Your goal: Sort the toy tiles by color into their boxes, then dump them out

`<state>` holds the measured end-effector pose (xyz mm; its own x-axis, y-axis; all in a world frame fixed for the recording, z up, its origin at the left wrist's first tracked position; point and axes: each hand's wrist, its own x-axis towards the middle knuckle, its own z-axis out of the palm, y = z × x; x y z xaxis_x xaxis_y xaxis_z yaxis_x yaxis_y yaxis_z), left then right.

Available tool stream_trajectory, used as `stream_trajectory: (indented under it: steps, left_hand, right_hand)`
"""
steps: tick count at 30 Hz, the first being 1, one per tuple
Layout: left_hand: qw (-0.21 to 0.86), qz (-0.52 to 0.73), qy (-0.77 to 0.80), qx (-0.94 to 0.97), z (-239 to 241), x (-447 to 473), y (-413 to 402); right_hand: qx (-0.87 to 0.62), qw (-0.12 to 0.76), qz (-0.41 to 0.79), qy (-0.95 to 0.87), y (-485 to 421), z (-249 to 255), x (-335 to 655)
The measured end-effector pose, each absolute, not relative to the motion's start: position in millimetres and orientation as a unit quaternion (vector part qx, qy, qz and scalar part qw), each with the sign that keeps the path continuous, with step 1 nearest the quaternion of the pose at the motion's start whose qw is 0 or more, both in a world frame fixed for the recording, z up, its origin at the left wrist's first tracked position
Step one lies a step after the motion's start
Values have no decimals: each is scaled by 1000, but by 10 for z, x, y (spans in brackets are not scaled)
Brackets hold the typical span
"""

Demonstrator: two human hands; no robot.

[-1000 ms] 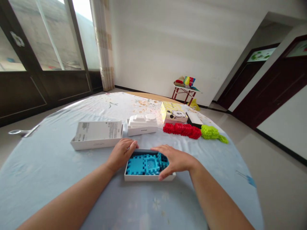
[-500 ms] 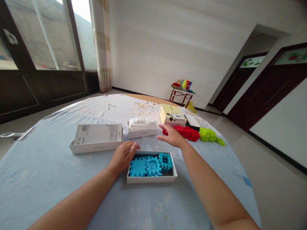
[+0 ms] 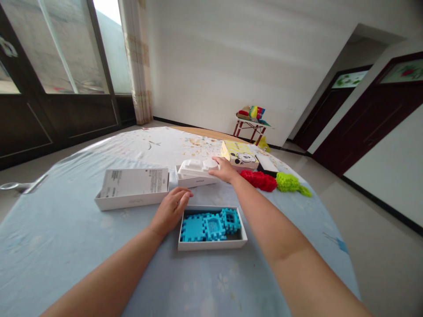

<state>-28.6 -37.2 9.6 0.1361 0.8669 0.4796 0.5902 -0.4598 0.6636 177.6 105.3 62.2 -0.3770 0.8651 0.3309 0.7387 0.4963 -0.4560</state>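
Note:
My right hand (image 3: 225, 170) has its thumb and fingers closed on the right end of a white moulded plastic tray (image 3: 195, 167). The tray sits tilted in a shallow white box (image 3: 198, 181), its right end slightly raised. My left hand (image 3: 172, 207) rests with loosely bent fingers, thumb apart, at the back left corner of a nearer white box (image 3: 211, 247). Inside that nearer box lie several blue interlocking toy tiles (image 3: 193, 229), some with window patterns.
To the left stands a white box holding a printed grey panel (image 3: 135, 182). Red bumpy material (image 3: 259, 180), a lime-green bundle (image 3: 287, 182) and a yellow cartoon box (image 3: 239, 154) lie to the right. A flowered cloth (image 3: 82, 246) covers the round table.
My right hand has moved left and taken hold of the white tray's right end, which now sits tilted. My left hand remains by the near box's corner.

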Motion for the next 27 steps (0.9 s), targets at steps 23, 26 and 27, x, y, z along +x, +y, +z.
stream_trajectory:
  steps: [23,26,27]
  left_hand:
    - [233,462,552,654,14,-330,-354]
    - [228,458,553,657,36,-323,-370]
    - [226,456,553,660,46,-318,-376]
  right_hand:
    - [-386,245,272,-846,-553,649,2629]
    - [-379,217,261,-861,-558,681,2607]
    - [-376,208,258,-865,-561,696,2605]
